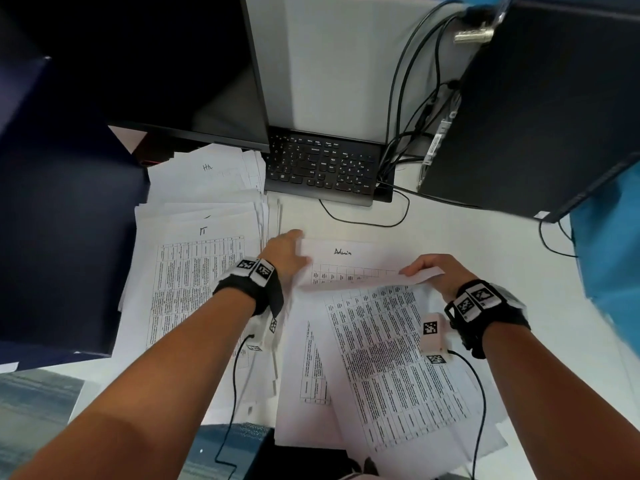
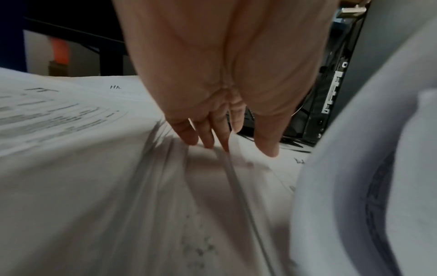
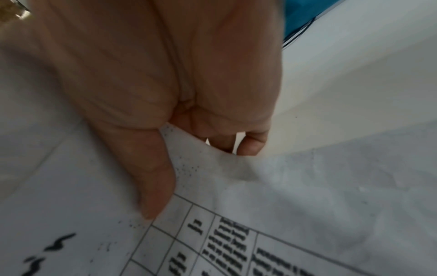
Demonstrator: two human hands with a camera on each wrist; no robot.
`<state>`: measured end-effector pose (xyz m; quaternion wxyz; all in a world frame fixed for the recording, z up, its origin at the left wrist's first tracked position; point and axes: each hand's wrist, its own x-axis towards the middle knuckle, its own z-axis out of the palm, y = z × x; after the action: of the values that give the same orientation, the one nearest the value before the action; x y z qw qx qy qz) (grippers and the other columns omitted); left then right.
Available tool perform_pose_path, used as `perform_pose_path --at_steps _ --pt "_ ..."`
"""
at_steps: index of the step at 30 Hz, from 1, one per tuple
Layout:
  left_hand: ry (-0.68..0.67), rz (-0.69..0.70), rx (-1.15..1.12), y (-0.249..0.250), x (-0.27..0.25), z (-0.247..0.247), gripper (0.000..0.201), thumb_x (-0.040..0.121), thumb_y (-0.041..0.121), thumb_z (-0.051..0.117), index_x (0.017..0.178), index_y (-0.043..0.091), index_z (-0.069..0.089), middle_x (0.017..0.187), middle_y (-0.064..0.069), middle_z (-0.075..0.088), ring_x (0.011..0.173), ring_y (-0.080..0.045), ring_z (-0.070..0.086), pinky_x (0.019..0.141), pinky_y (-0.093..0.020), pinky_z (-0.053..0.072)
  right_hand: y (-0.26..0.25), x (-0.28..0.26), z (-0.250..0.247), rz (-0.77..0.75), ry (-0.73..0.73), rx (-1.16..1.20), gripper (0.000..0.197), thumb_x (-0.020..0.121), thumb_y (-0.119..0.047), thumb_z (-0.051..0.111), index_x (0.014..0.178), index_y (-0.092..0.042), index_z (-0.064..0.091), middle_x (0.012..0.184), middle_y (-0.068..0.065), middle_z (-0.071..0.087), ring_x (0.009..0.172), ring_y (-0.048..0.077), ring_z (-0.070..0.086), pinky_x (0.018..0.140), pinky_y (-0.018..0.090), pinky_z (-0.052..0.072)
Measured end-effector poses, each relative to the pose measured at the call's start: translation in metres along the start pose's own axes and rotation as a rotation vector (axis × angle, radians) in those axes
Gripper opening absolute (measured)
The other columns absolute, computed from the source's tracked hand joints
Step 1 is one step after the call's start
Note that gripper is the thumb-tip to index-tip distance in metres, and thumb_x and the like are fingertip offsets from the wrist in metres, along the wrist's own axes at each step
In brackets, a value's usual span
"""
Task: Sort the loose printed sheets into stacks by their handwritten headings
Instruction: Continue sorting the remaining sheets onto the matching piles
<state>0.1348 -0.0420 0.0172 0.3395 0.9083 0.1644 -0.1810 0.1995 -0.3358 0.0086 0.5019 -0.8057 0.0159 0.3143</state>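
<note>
A printed sheet headed "Admin" (image 1: 346, 261) is held just above the white desk (image 1: 485, 244), its near edge curling up. My left hand (image 1: 287, 252) pinches the sheet's far left corner, thumb (image 2: 269, 147) on top and fingers (image 2: 203, 138) at the edge. My right hand (image 1: 429, 268) pinches its right edge, thumb (image 3: 153, 186) on the printed face (image 3: 236, 224) and fingers curled beneath. A stack headed "IT" (image 1: 194, 271) lies to the left, and a stack headed "HR" (image 1: 207, 171) behind it. A loose pile of table-printed sheets (image 1: 381, 358) lies under my wrists.
A black keyboard (image 1: 322, 168) sits behind the sheets, with a monitor (image 1: 156, 64) above the HR stack. A black computer tower (image 1: 536, 116) stands at the right, with cables (image 1: 398, 209) trailing onto the desk. A dark blue panel (image 1: 62, 220) borders the left.
</note>
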Motion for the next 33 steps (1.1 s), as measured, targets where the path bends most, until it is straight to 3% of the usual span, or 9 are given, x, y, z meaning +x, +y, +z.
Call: perform_pose_path --at_steps 2,4,7,13,16,19,23,28,33 --pt "-0.025 0.0 0.028 0.0 0.005 0.001 0.058 0.087 0.019 0.067 0.139 0.015 0.043 0.137 -0.01 0.051 0.125 -0.027 0.049 0.101 -0.029 0.038 0.001 0.0 0.0 0.008 -0.007 0.003 0.044 0.073 0.016 0.065 0.048 -0.02 0.07 0.083 0.013 0.069 0.085 0.025 0.061 0.084 0.027 0.049" --pt "0.038 0.045 -0.07 0.001 0.006 0.001 0.02 0.085 0.016 0.069 0.103 0.015 0.061 0.096 -0.007 0.063 0.093 -0.024 0.058 0.075 -0.023 0.043 0.003 0.0 0.0 0.019 -0.005 -0.001 0.039 0.071 0.013 0.07 0.05 -0.02 0.07 0.081 0.012 0.068 0.086 0.026 0.061 0.088 0.031 0.048" --pt "0.093 0.102 -0.349 -0.004 0.0 0.001 0.024 0.085 0.012 0.069 0.066 0.014 0.054 0.064 -0.004 0.044 0.065 -0.017 0.043 0.061 -0.026 0.035 -0.001 -0.003 -0.001 0.029 0.004 0.039 0.026 0.072 0.009 0.072 0.064 -0.014 0.065 0.074 0.004 0.063 0.079 0.021 0.058 0.075 0.023 0.046" --pt "0.181 0.036 -0.947 0.012 -0.03 -0.004 0.021 0.095 0.018 0.057 0.077 0.018 0.067 0.069 0.001 0.068 0.061 -0.013 0.061 0.064 -0.031 0.05 -0.015 -0.004 0.004 0.028 0.11 0.329 0.015 0.08 0.0 0.07 0.084 -0.009 0.06 0.085 0.012 0.065 0.08 0.025 0.061 0.07 0.033 0.05" --pt "0.157 -0.027 -1.239 0.014 -0.041 -0.001 0.037 0.098 0.046 0.043 0.106 0.021 0.069 0.108 -0.003 0.072 0.101 -0.018 0.067 0.092 -0.036 0.05 -0.026 0.0 0.008 0.046 0.114 0.414 0.032 0.082 -0.002 0.067 0.113 -0.004 0.059 0.096 0.011 0.069 0.086 0.029 0.065 0.081 0.046 0.052" --pt "-0.002 -0.121 -1.216 0.009 -0.05 -0.003 0.068 0.082 0.074 0.042 0.135 0.031 0.05 0.134 0.009 0.054 0.127 -0.014 0.049 0.11 -0.044 0.034 -0.045 0.0 0.011 -0.012 0.117 0.511 0.037 0.084 0.003 0.063 0.12 -0.002 0.056 0.109 0.015 0.068 0.092 0.028 0.067 0.079 0.041 0.056" --pt "0.231 0.029 -0.988 0.017 -0.054 -0.014 0.036 0.094 0.027 0.056 0.129 0.026 0.052 0.127 0.008 0.061 0.12 -0.014 0.055 0.108 -0.044 0.039 -0.075 -0.004 0.013 -0.143 0.138 0.541 0.03 0.083 0.0 0.066 0.109 -0.011 0.057 0.11 0.013 0.069 0.098 0.027 0.067 0.083 0.038 0.057" --pt "0.557 0.221 -0.949 0.052 -0.06 -0.058 0.011 0.096 0.012 0.05 0.098 0.023 0.049 0.087 0.013 0.06 0.073 0.007 0.056 0.071 -0.014 0.045 -0.118 -0.025 0.018 -0.258 0.157 0.293 0.029 0.091 -0.014 0.062 0.119 -0.013 0.06 0.107 0.0 0.07 0.09 0.007 0.068 0.073 0.019 0.057" --pt "0.717 0.461 -0.808 0.073 -0.076 -0.089 0.017 0.098 0.011 0.043 0.102 0.027 0.047 0.096 0.011 0.059 0.087 -0.003 0.055 0.084 -0.022 0.047 -0.165 -0.055 0.027 -0.568 0.381 0.367 0.026 0.091 -0.013 0.06 0.117 -0.014 0.057 0.11 -0.006 0.067 0.102 0.006 0.065 0.091 0.027 0.054"
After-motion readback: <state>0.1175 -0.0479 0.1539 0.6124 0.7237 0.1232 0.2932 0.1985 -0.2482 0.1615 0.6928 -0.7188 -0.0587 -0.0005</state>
